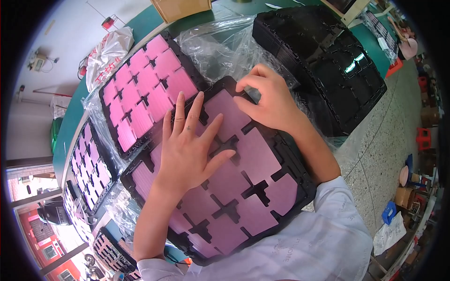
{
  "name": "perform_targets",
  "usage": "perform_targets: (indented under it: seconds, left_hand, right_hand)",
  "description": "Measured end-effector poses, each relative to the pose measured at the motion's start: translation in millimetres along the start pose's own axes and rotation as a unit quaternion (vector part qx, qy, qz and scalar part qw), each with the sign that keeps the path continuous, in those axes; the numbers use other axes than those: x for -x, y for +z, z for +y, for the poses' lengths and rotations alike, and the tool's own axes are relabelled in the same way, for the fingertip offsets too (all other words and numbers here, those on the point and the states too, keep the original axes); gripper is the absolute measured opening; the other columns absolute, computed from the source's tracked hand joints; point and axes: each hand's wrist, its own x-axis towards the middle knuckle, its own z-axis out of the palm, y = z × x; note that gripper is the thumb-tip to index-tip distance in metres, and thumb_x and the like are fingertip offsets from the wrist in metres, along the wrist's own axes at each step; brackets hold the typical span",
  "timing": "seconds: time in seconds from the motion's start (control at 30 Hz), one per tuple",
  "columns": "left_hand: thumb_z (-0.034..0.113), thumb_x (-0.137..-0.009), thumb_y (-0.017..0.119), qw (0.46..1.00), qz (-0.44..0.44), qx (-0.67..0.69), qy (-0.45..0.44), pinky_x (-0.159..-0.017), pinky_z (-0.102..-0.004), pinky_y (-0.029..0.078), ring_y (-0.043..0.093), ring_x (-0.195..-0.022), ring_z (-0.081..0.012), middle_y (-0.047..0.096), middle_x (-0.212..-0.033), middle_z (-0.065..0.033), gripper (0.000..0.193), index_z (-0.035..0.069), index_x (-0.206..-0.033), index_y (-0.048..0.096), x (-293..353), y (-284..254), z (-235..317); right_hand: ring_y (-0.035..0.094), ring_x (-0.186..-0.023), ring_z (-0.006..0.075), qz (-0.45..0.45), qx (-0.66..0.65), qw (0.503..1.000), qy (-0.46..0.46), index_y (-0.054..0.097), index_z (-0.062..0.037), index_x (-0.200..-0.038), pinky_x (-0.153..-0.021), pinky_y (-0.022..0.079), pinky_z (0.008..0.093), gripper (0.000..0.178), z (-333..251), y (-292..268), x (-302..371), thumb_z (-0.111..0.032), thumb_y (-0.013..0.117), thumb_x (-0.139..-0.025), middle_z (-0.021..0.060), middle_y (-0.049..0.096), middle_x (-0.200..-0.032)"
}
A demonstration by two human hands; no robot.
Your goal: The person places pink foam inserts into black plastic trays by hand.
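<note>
In front of me lies a black plastic tray [300, 187], tilted, its compartments filled with pink rectangular pieces [255, 154]. My left hand [187, 145] rests flat over the pieces, fingers spread. At the tray's far right corner is my right hand [272, 100], its index finger curled toward the thumb. Whatever sits between those two fingertips, if anything, is too small to make out. Just beyond, to the left, a second black tray holds brighter pink pieces [150, 84] in rows.
A stack of black trays [323, 61] stands at the right, by crumpled clear plastic film [220, 47]. More filled trays [89, 164] line the green table [70, 126] on the left. A cardboard box [180, 9] is at the back. Speckled floor [393, 140] shows at right.
</note>
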Motion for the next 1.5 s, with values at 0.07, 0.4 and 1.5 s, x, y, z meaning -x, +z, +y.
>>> perform_targets:
  seconds: [0.07,0.4,1.5]
  left_hand:
    - [0.067,-0.097,0.058,1.0,0.003,0.002,0.001,-0.123,-0.0674,0.022,0.015,-0.161,-0.0514,0.027,-0.173,-0.0229,0.071,0.016,-0.146,0.067,-1,2,0]
    - [0.048,-0.096,0.07,0.997,0.061,0.038,-0.004,-0.124,-0.0588,0.03,0.028,-0.157,-0.0503,0.038,-0.167,-0.0244,0.057,0.014,-0.141,0.068,-22,10,-25]
    - [0.05,-0.101,0.06,0.965,0.049,0.255,-0.037,-0.102,-0.0498,0.052,0.067,-0.12,-0.0436,0.072,-0.124,-0.0249,0.06,0.01,-0.145,0.06,-84,49,-47]
  right_hand:
    - [0.065,-0.075,0.0292,0.012,-0.051,0.999,0.015,0.074,-0.0061,-0.093,-0.067,0.05,0.0397,0.018,2,-5,-2,-0.017,0.082,-0.081,0.0098,0.062,-0.086]
    - [0.066,-0.072,0.0216,-0.133,-0.018,0.99,0.035,0.077,-0.0015,-0.087,-0.065,0.05,0.0323,0.015,-9,-27,-1,-0.015,0.084,-0.084,0.0087,0.066,-0.083]
    - [0.058,-0.126,0.0327,-0.079,-0.076,0.987,0.12,0.076,-0.0048,-0.107,-0.1,0.049,0.0412,0.044,-86,-86,164,-0.029,0.092,-0.073,0.0157,0.06,-0.14]
